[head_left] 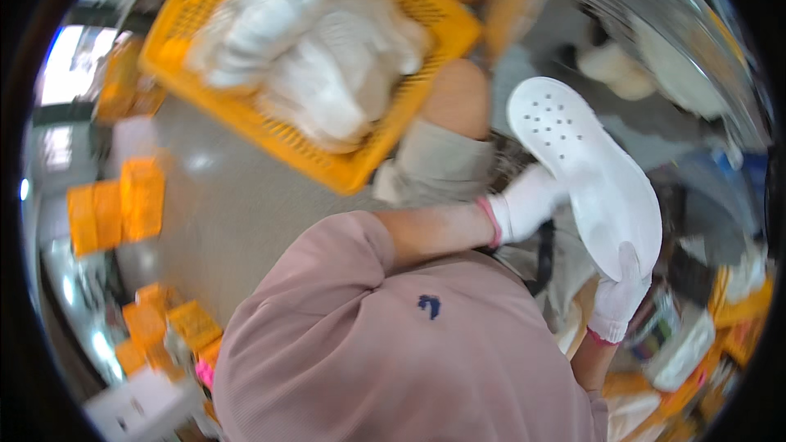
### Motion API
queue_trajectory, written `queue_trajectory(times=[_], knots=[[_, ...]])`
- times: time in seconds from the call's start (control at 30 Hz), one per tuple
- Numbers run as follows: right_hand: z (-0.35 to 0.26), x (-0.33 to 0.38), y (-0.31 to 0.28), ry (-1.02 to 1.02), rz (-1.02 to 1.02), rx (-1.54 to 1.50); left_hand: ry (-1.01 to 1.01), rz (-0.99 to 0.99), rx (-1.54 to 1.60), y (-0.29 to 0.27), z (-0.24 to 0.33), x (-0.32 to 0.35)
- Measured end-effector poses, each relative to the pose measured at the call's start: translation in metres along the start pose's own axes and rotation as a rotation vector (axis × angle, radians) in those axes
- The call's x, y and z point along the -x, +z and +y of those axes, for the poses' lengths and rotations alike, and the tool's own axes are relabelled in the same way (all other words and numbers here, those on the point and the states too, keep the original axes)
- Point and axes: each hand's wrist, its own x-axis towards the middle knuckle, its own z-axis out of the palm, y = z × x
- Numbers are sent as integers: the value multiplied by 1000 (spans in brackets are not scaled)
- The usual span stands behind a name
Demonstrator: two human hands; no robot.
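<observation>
A white shoe sole with a cluster of small dark holes at its rounded far end is held in front of me, to the right. My right hand, in a white glove with a pink cuff, grips the near end, a finger lying over its face. At the left edge of the sole is my left hand, gloved the same way and slightly blurred. Its fingertips pass behind the sole's edge and are hidden, and the hand appears closed on it.
A yellow plastic crate full of white shoe pieces stands ahead on the left, by my bent knee. Grey machinery with clear sheeting is at the far right. Several orange crates stand on the grey floor at left.
</observation>
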Motion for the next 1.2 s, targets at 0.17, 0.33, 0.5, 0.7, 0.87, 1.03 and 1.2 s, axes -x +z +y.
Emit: queue_trajectory(times=[0.17, 0.33, 0.5, 0.7, 0.87, 1.03, 1.2], knots=[[0, 24, -17, -21, 43, 480, -268, -18, 407, 29, -31, -120], [19, 41, -3, -295, 250, 907, -103, 22, 258, 74, -21, -137], [-33, -10, -10, -644, 68, 952, -57, -50, 441, 88, -3, -152], [-25, -70, 9, -450, 138, 678, -133, -38, 381, 61, -8, -214], [-13, -115, 28, -730, 92, 874, 286, -90, -480, 30, 0, -245], [-23, -160, 46, -807, 24, 905, -183, 297, -449, 4, 35, -218], [-4, -206, 64, -449, 102, 453, 193, 240, -1555, -42, 75, -147]])
